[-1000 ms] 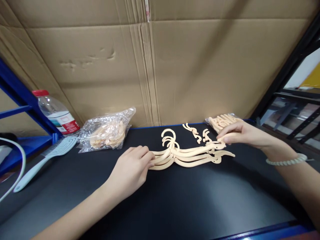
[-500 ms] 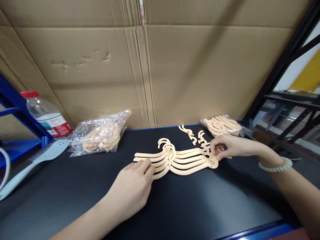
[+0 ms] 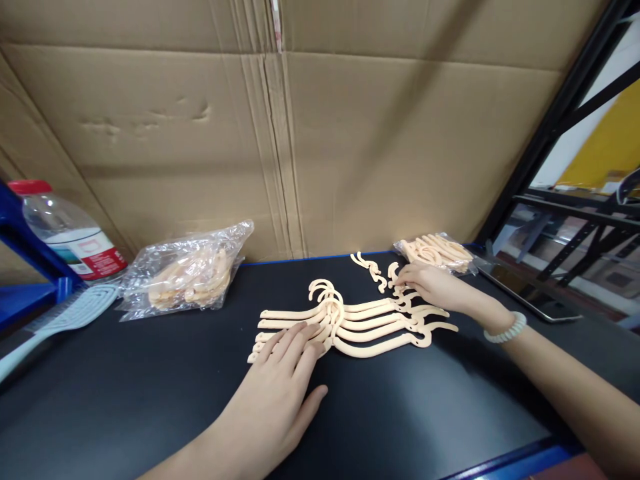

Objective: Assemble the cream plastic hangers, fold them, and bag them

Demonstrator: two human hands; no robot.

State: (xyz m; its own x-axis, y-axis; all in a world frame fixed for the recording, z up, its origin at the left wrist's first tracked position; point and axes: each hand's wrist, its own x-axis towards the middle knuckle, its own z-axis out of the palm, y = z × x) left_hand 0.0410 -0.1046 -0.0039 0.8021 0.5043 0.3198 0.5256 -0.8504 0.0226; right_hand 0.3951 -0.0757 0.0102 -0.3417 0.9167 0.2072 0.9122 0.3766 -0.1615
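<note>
Several cream plastic folding hangers [image 3: 373,343] lie overlapped in a row on the black tabletop, their hooks bunched at the middle. My left hand [image 3: 283,377] rests over their left arms with its fingers stretched out and the thumb apart. On the right ends of the nearer hangers sit curved end pieces [image 3: 425,333]. Above them, my right hand [image 3: 425,283] has its fingertips closed on a small curved hanger piece [image 3: 393,275], partly hidden by the fingers. More loose curved pieces [image 3: 371,268] lie just to the left of it.
A clear bag of hanger parts [image 3: 187,277] lies at the back left, another bag [image 3: 435,250] at the back right. A red-capped bottle [image 3: 75,233] and a pale blue hairbrush [image 3: 75,313] are at left. A phone-like slab [image 3: 530,293] lies at right, before cardboard [image 3: 400,147].
My right hand has left the end piece on the nearest hanger and moved back and left to the loose pieces. My left hand has loosened from the hanger arms and spread its fingers.
</note>
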